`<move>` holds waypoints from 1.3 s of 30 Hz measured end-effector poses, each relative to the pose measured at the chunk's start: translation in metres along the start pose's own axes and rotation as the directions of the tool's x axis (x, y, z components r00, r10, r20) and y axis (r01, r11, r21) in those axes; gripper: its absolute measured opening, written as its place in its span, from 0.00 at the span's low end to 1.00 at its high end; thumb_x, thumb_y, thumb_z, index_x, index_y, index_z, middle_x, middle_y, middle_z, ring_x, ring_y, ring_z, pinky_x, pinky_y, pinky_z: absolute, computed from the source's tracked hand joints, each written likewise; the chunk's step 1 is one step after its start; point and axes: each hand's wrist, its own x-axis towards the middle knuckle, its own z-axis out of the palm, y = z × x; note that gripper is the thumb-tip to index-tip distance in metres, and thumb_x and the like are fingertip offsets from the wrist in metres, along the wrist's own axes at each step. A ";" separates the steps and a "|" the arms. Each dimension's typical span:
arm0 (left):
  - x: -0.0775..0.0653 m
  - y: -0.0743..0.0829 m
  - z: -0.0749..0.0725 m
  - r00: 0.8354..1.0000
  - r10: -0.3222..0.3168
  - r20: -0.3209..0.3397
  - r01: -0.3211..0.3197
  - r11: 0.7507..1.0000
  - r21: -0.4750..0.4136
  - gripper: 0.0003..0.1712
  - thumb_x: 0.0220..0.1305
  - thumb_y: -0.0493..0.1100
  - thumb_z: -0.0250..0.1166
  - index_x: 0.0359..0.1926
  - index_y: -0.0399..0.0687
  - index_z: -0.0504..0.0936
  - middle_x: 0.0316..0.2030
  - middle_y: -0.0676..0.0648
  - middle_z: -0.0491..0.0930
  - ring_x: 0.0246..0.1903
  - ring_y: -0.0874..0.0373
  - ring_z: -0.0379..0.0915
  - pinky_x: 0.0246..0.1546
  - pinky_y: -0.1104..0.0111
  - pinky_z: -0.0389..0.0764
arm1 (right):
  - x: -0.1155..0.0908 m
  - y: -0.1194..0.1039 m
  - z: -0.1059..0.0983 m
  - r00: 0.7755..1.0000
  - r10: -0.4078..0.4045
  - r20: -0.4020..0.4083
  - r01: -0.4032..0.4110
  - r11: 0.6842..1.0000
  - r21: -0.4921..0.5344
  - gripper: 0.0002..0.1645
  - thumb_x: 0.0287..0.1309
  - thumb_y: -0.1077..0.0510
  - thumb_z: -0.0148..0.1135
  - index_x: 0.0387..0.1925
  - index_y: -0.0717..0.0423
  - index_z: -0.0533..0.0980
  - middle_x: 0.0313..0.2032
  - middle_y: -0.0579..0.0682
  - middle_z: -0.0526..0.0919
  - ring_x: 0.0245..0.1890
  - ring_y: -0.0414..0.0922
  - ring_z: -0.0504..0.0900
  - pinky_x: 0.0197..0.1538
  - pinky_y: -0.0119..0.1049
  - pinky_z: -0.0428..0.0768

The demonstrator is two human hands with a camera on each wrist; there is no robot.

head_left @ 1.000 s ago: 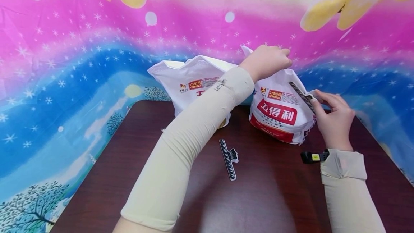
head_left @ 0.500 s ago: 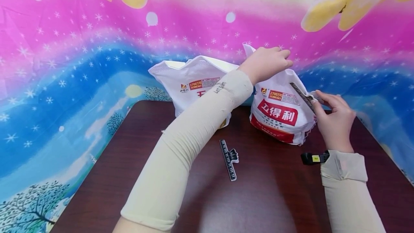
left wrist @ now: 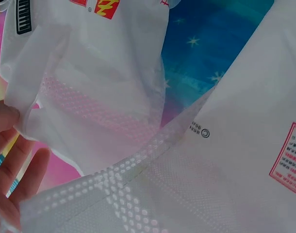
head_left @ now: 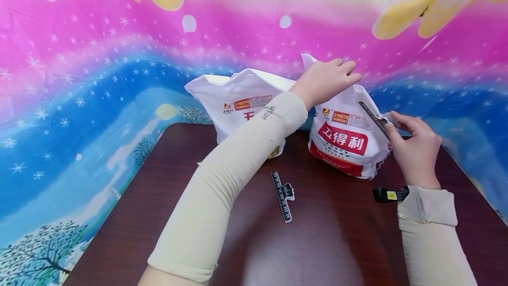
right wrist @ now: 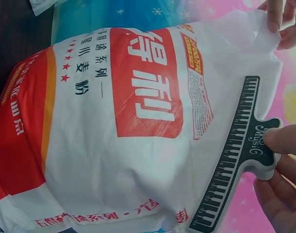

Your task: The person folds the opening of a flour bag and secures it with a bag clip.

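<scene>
Right bag (head_left: pixel 337 129) near table's (head_left: pixel 151 215) far edge: fitted clip (right wrist: pixel 230 150) across part of its top. Right hand (head_left: pixel 417 147) pinches that clip, left hand (head_left: pixel 327 78) pinches the bag's top edge. Likely left: release; left bag (head_left: pixel 232 111) shows no clip, loose clip (head_left: pixel 282 197) mid-table. Vs 0.5 s ago: slight view shift, same grips.

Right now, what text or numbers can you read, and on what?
"得利": red panel of the right bag
"多用途系列", "小麦粉": the same bag
"2700万吨": right bag, left bag
"Music": clip on the right bag
"Let", then creased letters: left sleeve
Too small, blurred or hidden: the bags' other print, the table clip lettering, the yellow tag.
</scene>
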 end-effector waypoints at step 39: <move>-0.046 -0.010 0.010 0.952 -0.127 -0.277 0.146 0.988 0.051 0.18 0.80 0.42 0.50 0.65 0.52 0.74 0.58 0.49 0.77 0.58 0.56 0.74 0.46 0.66 0.85 | 0.001 -0.020 0.004 0.987 -0.123 -0.103 0.126 0.992 0.025 0.16 0.62 0.69 0.65 0.51 0.60 0.85 0.49 0.61 0.85 0.47 0.48 0.79 0.44 0.19 0.61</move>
